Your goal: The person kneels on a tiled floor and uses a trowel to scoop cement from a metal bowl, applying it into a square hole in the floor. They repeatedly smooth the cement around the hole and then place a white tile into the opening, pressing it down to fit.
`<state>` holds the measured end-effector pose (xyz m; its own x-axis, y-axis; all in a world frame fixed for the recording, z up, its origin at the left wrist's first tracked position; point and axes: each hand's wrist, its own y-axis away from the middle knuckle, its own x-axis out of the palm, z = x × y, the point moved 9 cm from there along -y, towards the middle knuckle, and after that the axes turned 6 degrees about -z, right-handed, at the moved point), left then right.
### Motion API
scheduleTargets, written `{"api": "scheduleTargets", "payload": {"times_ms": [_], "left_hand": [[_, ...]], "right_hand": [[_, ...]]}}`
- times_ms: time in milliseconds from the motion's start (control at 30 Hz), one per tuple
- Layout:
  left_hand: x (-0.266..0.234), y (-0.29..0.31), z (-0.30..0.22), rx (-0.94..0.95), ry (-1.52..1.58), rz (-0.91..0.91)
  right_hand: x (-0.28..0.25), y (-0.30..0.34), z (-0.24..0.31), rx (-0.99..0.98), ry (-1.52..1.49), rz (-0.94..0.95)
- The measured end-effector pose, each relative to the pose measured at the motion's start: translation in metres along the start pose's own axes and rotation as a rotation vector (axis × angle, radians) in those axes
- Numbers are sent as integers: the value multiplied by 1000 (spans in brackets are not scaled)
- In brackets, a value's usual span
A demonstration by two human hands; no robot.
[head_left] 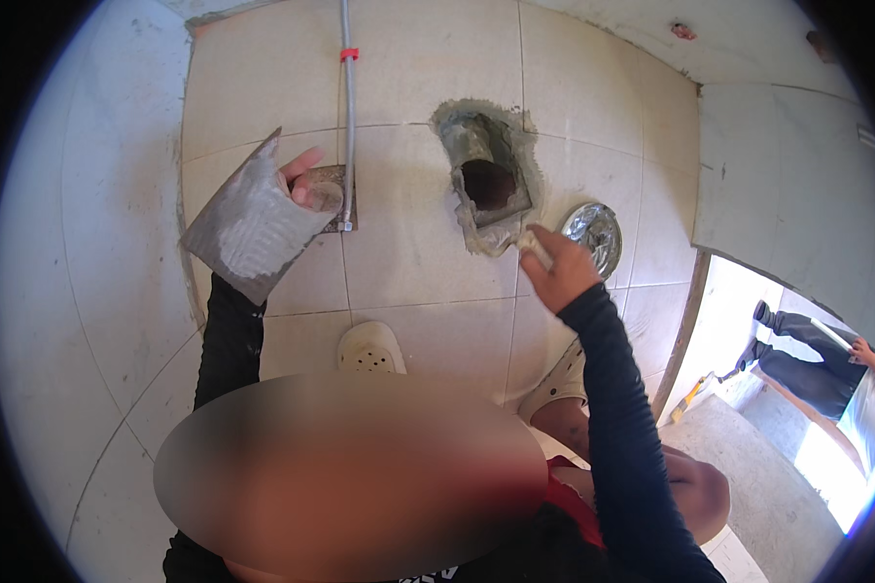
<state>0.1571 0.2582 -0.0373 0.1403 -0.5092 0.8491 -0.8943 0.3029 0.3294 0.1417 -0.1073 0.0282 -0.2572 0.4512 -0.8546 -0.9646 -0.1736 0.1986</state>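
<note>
My left hand (303, 178) is closed on the edge of a flat, roughly square tile piece (248, 228), its upward face smeared with grey mortar. The tile is tilted above the floor; part of the hand is hidden by it. My right hand (560, 272) is closed around a pale, stick-like handle (537, 247) at the near right rim of a rough hole (491, 185) in the floor. What the handle ends in is too unclear to make out. Wet grey mortar (491, 236) lines the hole's rim, and a round pipe opening shows dark inside.
A shiny silvery round dish (593, 239) lies right of the hole. A grey conduit (348, 117) with red tape runs to a brown square patch (348, 183). A pale clog (370, 350) stands on the tiles. Beyond the right doorway is another person (797, 364), near a yellow-handled brush (687, 400).
</note>
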Motion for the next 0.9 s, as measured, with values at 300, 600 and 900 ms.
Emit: {"api": "scheduleTargets", "payload": {"times_ms": [300,600,900], "left_hand": [[23,13,6,41,160,-228],[-3,14,5,86,77,-225],[-6,10,15,-7,256,-162]], "right_hand": [[2,-62,-34,-4,-131,145],[6,-25,11,-110,94,82],[-3,47,4,93,-56,-113]]}}
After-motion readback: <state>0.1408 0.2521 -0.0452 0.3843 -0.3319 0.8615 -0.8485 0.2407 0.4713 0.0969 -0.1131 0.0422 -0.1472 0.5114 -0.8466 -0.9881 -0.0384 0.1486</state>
